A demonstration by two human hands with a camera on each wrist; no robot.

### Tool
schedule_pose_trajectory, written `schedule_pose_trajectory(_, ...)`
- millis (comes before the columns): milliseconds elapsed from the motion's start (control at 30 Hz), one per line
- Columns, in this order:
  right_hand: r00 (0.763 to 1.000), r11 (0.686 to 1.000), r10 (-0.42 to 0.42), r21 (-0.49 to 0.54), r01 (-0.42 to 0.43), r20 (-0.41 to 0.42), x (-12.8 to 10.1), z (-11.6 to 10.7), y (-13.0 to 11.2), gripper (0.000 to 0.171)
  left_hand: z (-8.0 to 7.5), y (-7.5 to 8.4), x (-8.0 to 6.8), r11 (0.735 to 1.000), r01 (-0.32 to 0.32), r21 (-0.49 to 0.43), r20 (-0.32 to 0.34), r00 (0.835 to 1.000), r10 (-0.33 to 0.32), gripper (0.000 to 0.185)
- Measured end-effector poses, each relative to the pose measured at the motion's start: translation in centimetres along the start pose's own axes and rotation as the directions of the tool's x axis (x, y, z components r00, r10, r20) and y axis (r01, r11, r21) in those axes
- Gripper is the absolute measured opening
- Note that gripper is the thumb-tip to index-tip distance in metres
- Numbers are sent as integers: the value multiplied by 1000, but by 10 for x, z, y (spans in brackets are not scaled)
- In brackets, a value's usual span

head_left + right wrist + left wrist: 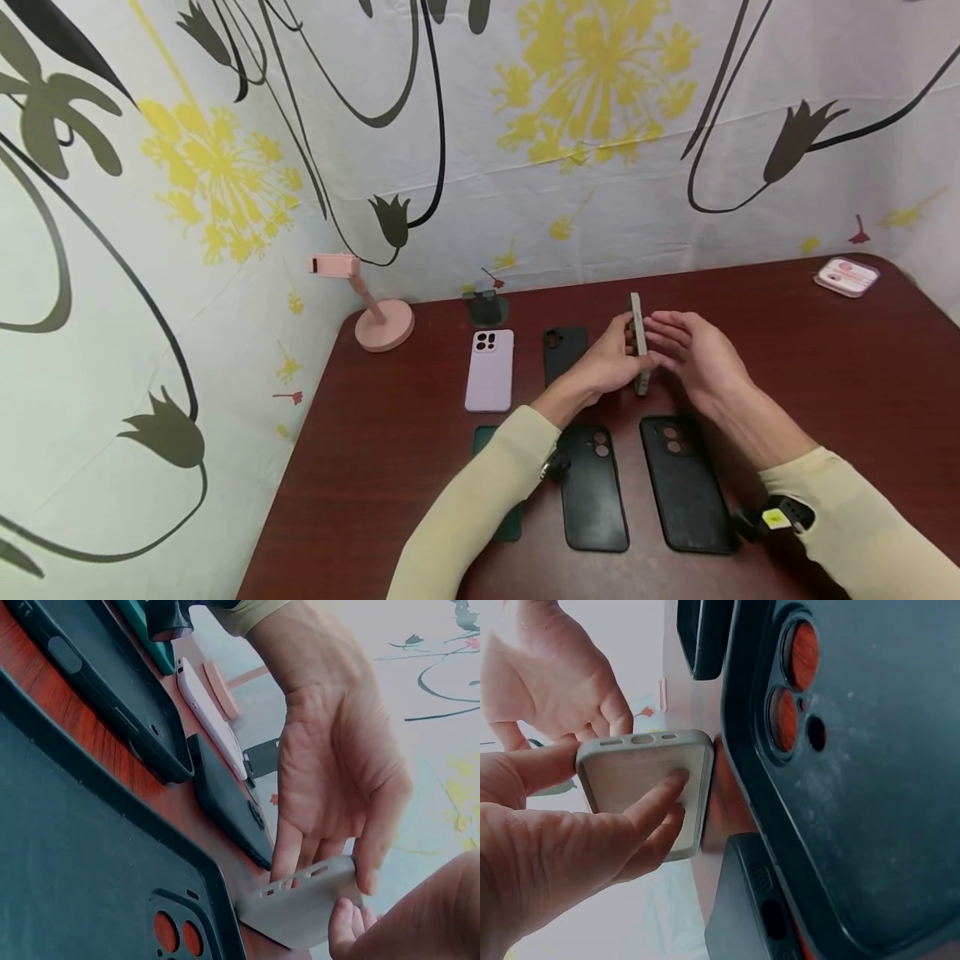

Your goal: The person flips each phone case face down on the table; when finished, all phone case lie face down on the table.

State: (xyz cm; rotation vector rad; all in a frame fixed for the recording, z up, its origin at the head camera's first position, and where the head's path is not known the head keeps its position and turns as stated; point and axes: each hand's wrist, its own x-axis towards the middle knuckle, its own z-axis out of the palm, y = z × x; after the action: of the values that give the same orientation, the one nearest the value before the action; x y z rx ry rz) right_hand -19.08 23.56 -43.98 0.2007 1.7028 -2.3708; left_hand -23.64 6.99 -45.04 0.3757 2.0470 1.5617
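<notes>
Grey case: a matte, slim phone case [638,342] with rounded corners stands on its edge on the worktop [390,467], centre of the head view, between the two hands.
Left hand: the left hand [609,362] grips the case, thumb on one side and fingers across the other.
Right hand: the right hand [693,354] is released, fingers straight, fingertips touching the case.
Left wrist view: shows the case's pale smooth inner face [641,787] and three slots in its end, hidden from the head camera.
Right wrist view: shows the case's outer shell [304,904] and its lower corner on the wood.
Worktop: dark red-brown wood grain.
Other cases: a lilac case [490,370] centre left; black matte cases [592,487] below centre, dusty in the wrist views.
Stand: pink, round-based [375,312], upper left of the worktop.
</notes>
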Motion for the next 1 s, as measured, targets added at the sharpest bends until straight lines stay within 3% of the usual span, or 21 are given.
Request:
schedule_pose_trajectory(200,994,976,38,-217,-15,105,1,1,1,76,-3,0,-1,1000,20,-2,-38,999,-20,88)
schedule_pose_trajectory(400,993,963,37,-271,-4,116,2,1,2,81,-3,-3,0,1000,26,-18,-40,999,-26,89)
schedule_pose_trajectory(667,998,965,47,-260,-37,33,4,-7,4,73,2,-2,-1,999,23,-48,-67,997,-26,88)
schedule_pose_trajectory(800,997,981,66,-183,-71,-32,7,-12,6,73,3,-2,-2,995,9,-97,-78,997,-17,88)
schedule_pose_trajectory(1000,993,990,113,-85,-114,-19,7,-17,4,77,5,-3,-1,986,-16,-164,-76,997,4,89)
